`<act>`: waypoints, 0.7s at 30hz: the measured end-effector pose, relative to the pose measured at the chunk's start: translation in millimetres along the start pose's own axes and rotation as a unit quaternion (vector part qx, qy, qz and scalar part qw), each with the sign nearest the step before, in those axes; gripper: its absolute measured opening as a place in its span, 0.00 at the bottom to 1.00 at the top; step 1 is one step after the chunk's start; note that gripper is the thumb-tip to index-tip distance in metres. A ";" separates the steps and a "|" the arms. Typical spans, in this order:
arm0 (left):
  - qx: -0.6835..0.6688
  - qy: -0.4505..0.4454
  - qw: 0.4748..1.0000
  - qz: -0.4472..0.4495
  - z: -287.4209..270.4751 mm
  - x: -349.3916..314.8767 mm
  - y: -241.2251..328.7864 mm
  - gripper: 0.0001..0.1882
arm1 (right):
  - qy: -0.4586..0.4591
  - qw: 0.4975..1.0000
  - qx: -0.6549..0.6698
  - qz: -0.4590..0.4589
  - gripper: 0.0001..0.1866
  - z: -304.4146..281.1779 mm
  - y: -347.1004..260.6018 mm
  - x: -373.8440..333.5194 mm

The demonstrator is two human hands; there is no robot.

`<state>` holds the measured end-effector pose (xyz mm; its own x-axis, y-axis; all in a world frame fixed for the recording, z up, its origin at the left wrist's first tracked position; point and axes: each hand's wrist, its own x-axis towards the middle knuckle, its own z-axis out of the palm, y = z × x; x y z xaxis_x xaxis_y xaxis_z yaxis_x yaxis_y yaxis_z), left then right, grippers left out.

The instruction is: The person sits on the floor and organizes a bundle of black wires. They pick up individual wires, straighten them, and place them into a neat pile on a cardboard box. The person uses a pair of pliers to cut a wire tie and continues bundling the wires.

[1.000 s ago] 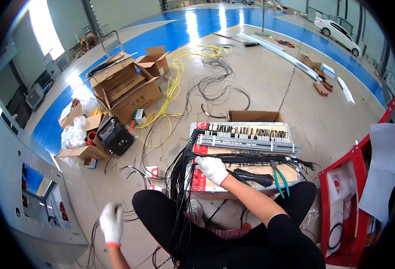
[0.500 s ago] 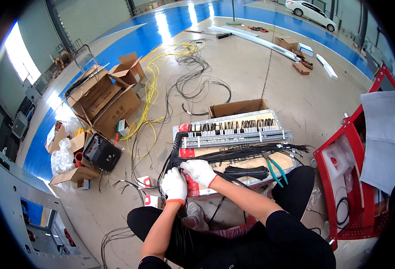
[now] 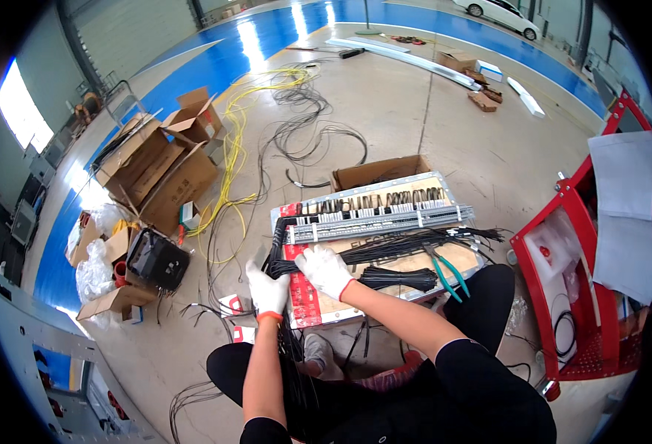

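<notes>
Both my hands wear white gloves and are at the left end of a thick black wire bundle (image 3: 392, 248) lying across a pale board. My left hand (image 3: 268, 290) grips the wires where they bend downward, thumb and fingers on either side. Close beside it, my right hand (image 3: 326, 272) is closed over the same bundle; its fingertips are partly hidden. Beyond the hands, a grey slotted rail assembly (image 3: 378, 223) carries a row of white pieces with black wires looping up. A second, shorter black bundle (image 3: 398, 279) and teal-handled pliers (image 3: 448, 274) lie right of my right hand.
Open cardboard boxes (image 3: 170, 185) and a black box-shaped device (image 3: 159, 259) stand at left. Yellow cable (image 3: 237, 148) and loose black wires trail over the floor. A red metal frame (image 3: 548, 229) rises at right. Behind the board (image 3: 304, 314) sits another carton (image 3: 381, 172).
My left hand has shifted slightly left and up along the wires, its thumb now spread from the fingers. My right hand remains on the bundle. The whole view has shifted slightly.
</notes>
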<state>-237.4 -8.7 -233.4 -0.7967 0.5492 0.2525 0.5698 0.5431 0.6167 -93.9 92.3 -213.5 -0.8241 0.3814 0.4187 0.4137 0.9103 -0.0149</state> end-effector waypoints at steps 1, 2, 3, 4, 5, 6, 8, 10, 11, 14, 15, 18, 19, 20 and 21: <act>-0.022 -0.132 0.991 -0.023 -6.2 7.4 11.9 0.43 | -0.009 1.000 0.006 0.007 0.08 4.1 7.9 -3.3; -0.039 -0.262 0.963 -0.045 -14.8 17.9 23.1 0.44 | -0.017 1.000 0.013 0.016 0.08 8.0 15.3 -5.9; -0.041 -0.263 0.963 0.050 -17.3 25.2 7.9 0.43 | 0.010 0.998 0.068 0.002 0.07 9.2 14.4 -3.3; 0.014 -0.259 0.965 0.042 -19.1 24.3 13.1 0.40 | -0.020 0.996 0.085 0.006 0.08 9.1 16.2 -1.5; 0.042 -0.262 0.963 0.044 -18.0 24.1 21.4 0.38 | 0.004 0.997 0.077 0.007 0.07 16.1 21.8 -3.7; 0.073 -0.252 0.964 0.044 -18.1 24.3 20.4 0.37 | 0.030 0.998 0.055 -0.004 0.06 16.6 20.9 -3.6; 0.138 -0.218 0.966 0.016 -20.1 18.9 30.5 0.37 | 0.071 0.997 0.023 -0.017 0.06 7.1 22.5 -5.1; 0.173 -0.194 0.966 -0.005 -38.7 9.2 53.0 0.37 | 0.096 0.994 0.040 -0.015 0.06 1.9 21.8 -6.7; 0.190 -0.184 0.964 -0.016 -45.3 3.7 64.5 0.37 | 0.107 0.993 0.049 -0.014 0.06 0.6 24.5 -7.7; 0.193 -0.223 0.956 -0.001 -65.7 -7.8 74.7 0.38 | 0.062 0.993 0.097 -0.021 0.05 -1.6 27.0 -14.1; 0.154 -0.217 0.964 0.002 -62.5 -7.8 56.2 0.39 | 0.028 0.994 0.101 -0.029 0.06 -5.4 23.6 -12.4; 0.150 -0.162 0.975 0.033 -35.5 -17.1 35.2 0.48 | -0.038 0.994 0.102 -0.010 0.06 -3.5 23.1 -8.7; 0.173 -0.185 0.967 0.012 -40.4 -17.6 49.8 0.49 | -0.027 0.992 0.119 -0.015 0.06 -5.0 25.5 -9.2; 0.200 -0.181 0.963 0.015 -38.3 -17.8 50.0 0.50 | -0.020 0.993 0.112 -0.016 0.07 -1.6 25.7 -9.4; 0.226 -0.198 0.954 0.005 -39.9 -17.2 59.5 0.50 | -0.036 0.994 0.105 -0.008 0.08 -3.1 25.9 -8.7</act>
<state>-197.8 -11.2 -171.2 -0.7027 0.7045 -0.0998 0.6773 0.7052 0.2097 -74.8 112.1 -214.7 -0.8586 0.3700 0.3548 0.3161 0.9270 -0.2018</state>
